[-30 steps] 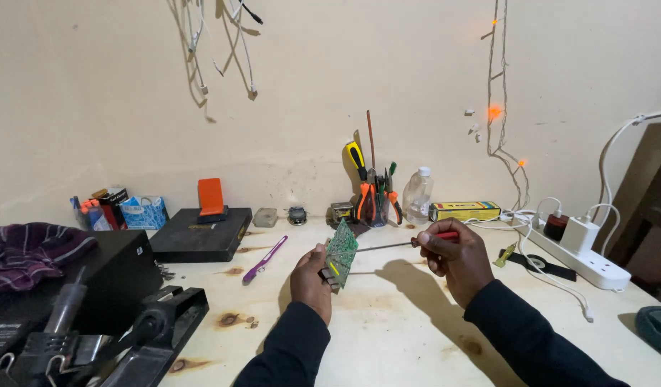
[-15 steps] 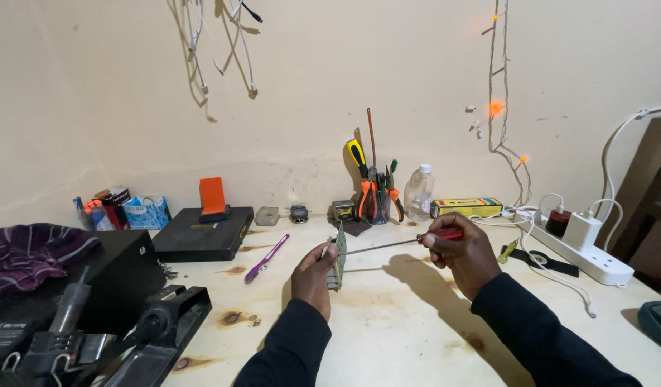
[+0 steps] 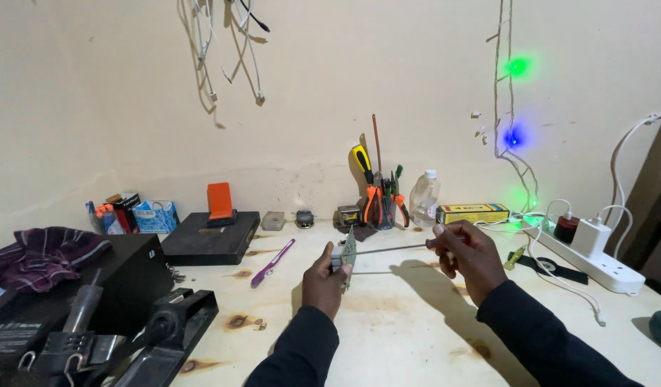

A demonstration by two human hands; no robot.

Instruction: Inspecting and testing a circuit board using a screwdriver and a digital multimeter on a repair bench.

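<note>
Left hand (image 3: 323, 281): gripping a small green circuit board (image 3: 348, 251), holding it upright, edge-on to the camera.
Right hand (image 3: 468, 255): closing around a screwdriver (image 3: 398, 248) handle.
Axis: shaft lying level, tip pointing left, meeting the board's face.
Location: both hovering above the workbench (image 3: 416, 322), mid-table.
Surroundings: tool holder (image 3: 379, 204) standing behind; power strip (image 3: 595, 254) sitting right.

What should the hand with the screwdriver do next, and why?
Probably keep the screwdriver level and turn it gently. Its tip sits against the small green circuit board, which the left hand holds upright on edge above the table, while the right hand grips the handle. Pushing hard might tip the board.
</note>
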